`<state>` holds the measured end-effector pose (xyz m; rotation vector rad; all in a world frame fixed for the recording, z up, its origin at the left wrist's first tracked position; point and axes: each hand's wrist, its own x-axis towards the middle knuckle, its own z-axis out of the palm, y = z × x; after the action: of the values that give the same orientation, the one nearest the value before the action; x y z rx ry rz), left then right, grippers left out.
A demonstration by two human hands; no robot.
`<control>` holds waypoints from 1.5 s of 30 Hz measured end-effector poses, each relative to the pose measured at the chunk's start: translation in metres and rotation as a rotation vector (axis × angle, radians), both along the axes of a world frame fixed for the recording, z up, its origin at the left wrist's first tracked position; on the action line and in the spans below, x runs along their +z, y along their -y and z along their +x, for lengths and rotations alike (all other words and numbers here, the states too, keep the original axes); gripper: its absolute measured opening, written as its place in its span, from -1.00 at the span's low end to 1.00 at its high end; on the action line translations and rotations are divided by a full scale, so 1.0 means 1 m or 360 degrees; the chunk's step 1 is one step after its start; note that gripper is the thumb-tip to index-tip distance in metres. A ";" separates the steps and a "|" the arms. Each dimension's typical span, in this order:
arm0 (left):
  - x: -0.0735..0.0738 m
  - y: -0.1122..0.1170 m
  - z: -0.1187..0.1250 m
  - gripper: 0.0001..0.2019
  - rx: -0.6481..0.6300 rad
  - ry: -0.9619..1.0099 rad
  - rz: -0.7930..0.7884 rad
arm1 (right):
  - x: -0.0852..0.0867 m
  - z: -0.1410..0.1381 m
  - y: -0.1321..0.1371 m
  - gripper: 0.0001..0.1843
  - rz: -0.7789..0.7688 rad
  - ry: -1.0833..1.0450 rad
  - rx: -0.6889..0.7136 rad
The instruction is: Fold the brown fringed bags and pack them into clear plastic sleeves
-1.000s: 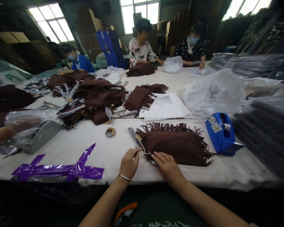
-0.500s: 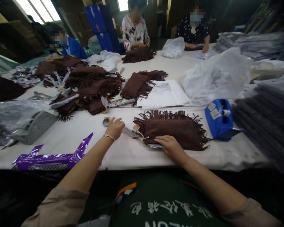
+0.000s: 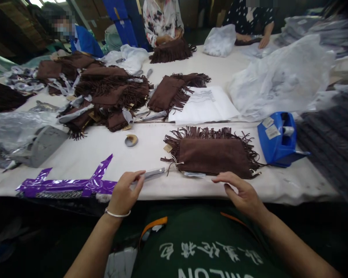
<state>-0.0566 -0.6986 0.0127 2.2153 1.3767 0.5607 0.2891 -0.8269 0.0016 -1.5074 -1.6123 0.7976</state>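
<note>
Nearest, our left hand (image 3: pixel 124 193) pinches a slim grey tool (image 3: pixel 153 174) at the table (image 3: pixel 150 154) edge. Our right hand (image 3: pixel 242 191) hovers open, holding nothing, just before the fringed brown cloth (image 3: pixel 214 154). Beyond lies a tape roll (image 3: pixel 131 140).

White characters run across the dark green apron (image 3: pixel 203 247) at the bottom edge, seen upside down from the wearer's side: a row of Chinese characters too distorted to read, and below it Latin capitals cut off by the edge, of which "ILON" shows. The white sheet (image 3: pixel 204 106) on the counter (image 3: pixel 150 154) carries printed lines, too small to read.
</note>
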 end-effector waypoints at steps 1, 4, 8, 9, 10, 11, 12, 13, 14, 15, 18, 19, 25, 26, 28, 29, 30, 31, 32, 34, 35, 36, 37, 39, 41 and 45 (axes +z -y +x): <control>0.001 0.009 0.008 -0.67 0.0006 0.0118 -0.0275 | 0.004 0.004 0.012 -0.70 -0.0142 -0.0066 -0.0006; -0.007 0.037 0.034 -0.54 -0.0255 0.0200 -0.1331 | 0.004 0.011 0.048 -0.74 -0.0724 -0.0148 0.0027; -0.031 0.066 0.060 -0.45 -0.0483 0.0063 -0.1875 | -0.015 0.009 0.087 -0.66 -0.1155 -0.0237 0.0036; -0.034 0.070 0.063 -0.47 -0.0515 0.0064 -0.1919 | -0.020 0.007 0.095 -0.66 -0.1190 -0.0279 0.0030; -0.036 0.074 0.065 -0.49 -0.0548 0.0070 -0.1961 | -0.025 0.005 0.101 -0.67 -0.1212 -0.0319 0.0020; -0.037 0.076 0.066 -0.51 -0.0580 0.0079 -0.1990 | -0.028 0.003 0.106 -0.69 -0.1225 -0.0352 0.0003; -0.036 0.077 0.066 -0.53 -0.0613 0.0087 -0.2001 | -0.031 0.001 0.109 -0.71 -0.1229 -0.0380 -0.0015; -0.036 0.079 0.066 -0.56 -0.0644 0.0096 -0.1995 | -0.032 0.000 0.112 -0.72 -0.1230 -0.0405 -0.0030; -0.035 0.079 0.066 -0.59 -0.0666 0.0106 -0.1980 | -0.032 -0.001 0.113 -0.71 -0.1220 -0.0430 -0.0053; -0.034 0.080 0.066 -0.62 -0.0671 0.0123 -0.1961 | -0.032 0.000 0.113 -0.70 -0.1201 -0.0464 -0.0092; -0.032 0.079 0.068 -0.64 -0.0581 0.0218 -0.1896 | -0.031 0.003 0.111 -0.66 -0.1105 -0.0622 -0.0254; -0.032 0.078 0.069 -0.65 -0.0535 0.0255 -0.1861 | -0.031 0.005 0.109 -0.65 -0.1080 -0.0670 -0.0289; -0.030 0.061 0.078 -0.66 -0.0438 0.0367 -0.1688 | -0.029 0.013 0.089 -0.63 -0.1051 -0.0715 -0.0348; -0.030 0.059 0.078 -0.67 -0.0447 0.0372 -0.1681 | -0.029 0.013 0.086 -0.63 -0.1054 -0.0708 -0.0355; -0.030 0.057 0.078 -0.67 -0.0457 0.0375 -0.1669 | -0.029 0.014 0.083 -0.62 -0.1060 -0.0690 -0.0355; -0.030 0.057 0.078 -0.67 -0.0462 0.0364 -0.1668 | -0.030 0.015 0.082 -0.62 -0.1056 -0.0673 -0.0343; -0.029 0.058 0.077 -0.67 -0.0481 0.0326 -0.1684 | -0.030 0.015 0.082 -0.62 -0.1058 -0.0646 -0.0312; -0.028 0.058 0.076 -0.68 -0.0520 0.0258 -0.1718 | -0.029 0.016 0.082 -0.63 -0.1075 -0.0602 -0.0254; -0.025 0.058 0.075 -0.68 -0.0577 0.0166 -0.1746 | -0.027 0.017 0.082 -0.64 -0.1106 -0.0533 -0.0179; -0.018 0.053 0.073 -0.70 -0.0699 0.0001 -0.1686 | -0.021 0.019 0.078 -0.65 -0.1145 -0.0330 -0.0030; -0.014 0.047 0.072 -0.72 -0.0715 -0.0033 -0.1556 | -0.016 0.019 0.073 -0.65 -0.1123 -0.0219 0.0006; -0.010 0.040 0.071 -0.74 -0.0669 -0.0028 -0.1347 | -0.011 0.019 0.066 -0.64 -0.1054 -0.0115 0.0001; -0.007 0.030 0.070 -0.75 -0.0563 0.0001 -0.1072 | -0.005 0.017 0.057 -0.64 -0.0933 -0.0025 -0.0040; -0.004 0.008 0.066 -0.79 -0.0323 0.0017 -0.0474 | 0.003 0.010 0.032 -0.69 -0.0564 0.0119 -0.0163; -0.007 -0.010 0.060 -0.83 -0.0196 -0.0114 -0.0020 | 0.004 -0.004 0.004 -0.77 -0.0162 0.0283 -0.0182; -0.020 -0.014 0.048 -0.81 -0.0155 -0.0502 0.0054 | -0.016 -0.034 -0.038 -0.61 0.0223 0.0740 0.0121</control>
<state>-0.0085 -0.6847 -0.0071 2.4619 1.4058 0.2069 0.2553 -0.7886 -0.0146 -1.6153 -2.0261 0.3750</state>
